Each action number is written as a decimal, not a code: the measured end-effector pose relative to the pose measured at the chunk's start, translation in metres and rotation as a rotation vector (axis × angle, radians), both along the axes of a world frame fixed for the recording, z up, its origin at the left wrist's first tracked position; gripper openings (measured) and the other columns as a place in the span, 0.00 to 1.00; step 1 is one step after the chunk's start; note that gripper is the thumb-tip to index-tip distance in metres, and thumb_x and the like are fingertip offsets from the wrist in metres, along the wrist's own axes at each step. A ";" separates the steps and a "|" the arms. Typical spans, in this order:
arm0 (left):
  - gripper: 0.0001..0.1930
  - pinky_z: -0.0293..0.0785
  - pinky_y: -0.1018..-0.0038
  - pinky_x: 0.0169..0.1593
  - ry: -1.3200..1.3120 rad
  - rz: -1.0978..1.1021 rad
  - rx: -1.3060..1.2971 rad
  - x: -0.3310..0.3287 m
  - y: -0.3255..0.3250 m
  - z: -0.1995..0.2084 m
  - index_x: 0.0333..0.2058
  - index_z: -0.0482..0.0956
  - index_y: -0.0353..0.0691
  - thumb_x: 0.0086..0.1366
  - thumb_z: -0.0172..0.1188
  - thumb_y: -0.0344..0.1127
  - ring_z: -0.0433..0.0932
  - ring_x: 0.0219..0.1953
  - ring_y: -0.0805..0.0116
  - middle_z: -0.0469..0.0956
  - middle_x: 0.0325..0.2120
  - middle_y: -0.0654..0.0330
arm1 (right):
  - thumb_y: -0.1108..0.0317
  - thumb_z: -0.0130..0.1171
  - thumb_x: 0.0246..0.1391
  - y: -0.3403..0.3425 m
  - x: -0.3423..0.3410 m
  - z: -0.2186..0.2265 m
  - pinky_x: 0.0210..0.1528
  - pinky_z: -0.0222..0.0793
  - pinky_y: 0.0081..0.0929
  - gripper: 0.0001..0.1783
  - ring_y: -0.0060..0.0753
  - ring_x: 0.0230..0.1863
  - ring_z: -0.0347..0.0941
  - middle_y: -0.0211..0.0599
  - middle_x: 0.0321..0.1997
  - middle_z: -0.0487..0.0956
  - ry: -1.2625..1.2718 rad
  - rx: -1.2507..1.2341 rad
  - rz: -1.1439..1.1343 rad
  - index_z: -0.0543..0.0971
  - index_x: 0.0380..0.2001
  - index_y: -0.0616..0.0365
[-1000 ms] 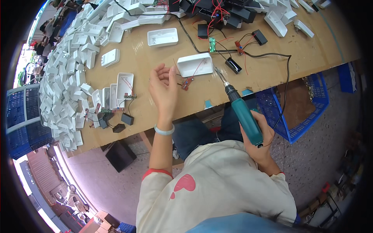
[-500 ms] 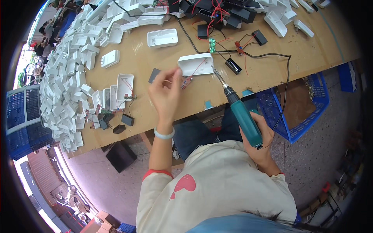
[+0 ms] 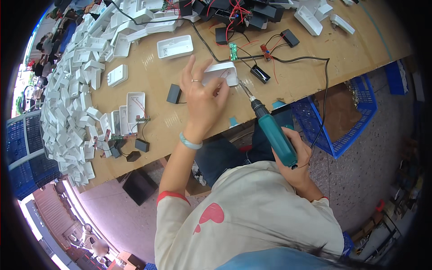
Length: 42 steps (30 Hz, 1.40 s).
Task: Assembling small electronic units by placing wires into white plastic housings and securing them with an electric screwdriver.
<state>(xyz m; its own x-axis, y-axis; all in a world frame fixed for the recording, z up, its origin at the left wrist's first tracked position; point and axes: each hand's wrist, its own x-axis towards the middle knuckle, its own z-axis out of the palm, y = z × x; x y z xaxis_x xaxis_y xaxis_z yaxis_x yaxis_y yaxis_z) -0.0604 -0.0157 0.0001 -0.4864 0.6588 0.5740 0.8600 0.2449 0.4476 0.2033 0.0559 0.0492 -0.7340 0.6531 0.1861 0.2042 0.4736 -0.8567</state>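
My right hand [image 3: 294, 155] is wrapped round a green electric screwdriver [image 3: 275, 137]. Its metal bit points up and left, close to the right end of an open white plastic case [image 3: 230, 74]. In front of that case is my left hand [image 3: 201, 99], thumb and forefinger pinched together and the other fingers raised. Whatever the pinch holds, if anything, is hidden. A red wire shows inside the case. Left of the left hand lies a small black box [image 3: 174, 93] with a wire running from it toward the hand.
Many white cases [image 3: 74, 103] are heaped on the left of the cardboard-covered table [image 3: 168, 121]. Black boxes with red wires [image 3: 234, 15] pile up at the back. A black cord [image 3: 301, 58] crosses the tabletop. A blue crate [image 3: 335, 144] stands beyond the table edge at right.
The view has shifted slightly. My left hand has moved right over the white case, closing its thumb and forefinger; the circuit board beside it is now hidden. The screwdriver stays near the case.
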 end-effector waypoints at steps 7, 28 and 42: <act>0.03 0.61 0.50 0.65 -0.019 0.031 -0.028 0.003 0.002 -0.004 0.27 0.86 0.42 0.53 0.71 0.30 0.70 0.65 0.45 0.80 0.54 0.56 | 0.84 0.63 0.46 0.003 -0.012 -0.016 0.41 0.75 0.29 0.28 0.42 0.38 0.82 0.46 0.39 0.82 -0.045 0.014 0.053 0.76 0.55 0.63; 0.04 0.65 0.52 0.59 -0.062 0.015 -0.052 0.002 0.006 0.001 0.30 0.86 0.37 0.54 0.69 0.29 0.74 0.57 0.46 0.80 0.51 0.53 | 0.79 0.70 0.41 -0.008 -0.032 -0.024 0.44 0.76 0.41 0.30 0.58 0.43 0.81 0.51 0.42 0.82 -0.182 0.207 0.040 0.77 0.52 0.61; 0.04 0.67 0.55 0.57 -0.106 0.008 -0.030 0.001 0.006 0.002 0.29 0.85 0.36 0.54 0.69 0.28 0.74 0.54 0.48 0.79 0.50 0.53 | 0.83 0.67 0.38 -0.011 -0.034 -0.019 0.44 0.75 0.44 0.31 0.59 0.42 0.80 0.51 0.42 0.82 -0.186 0.218 0.040 0.76 0.51 0.61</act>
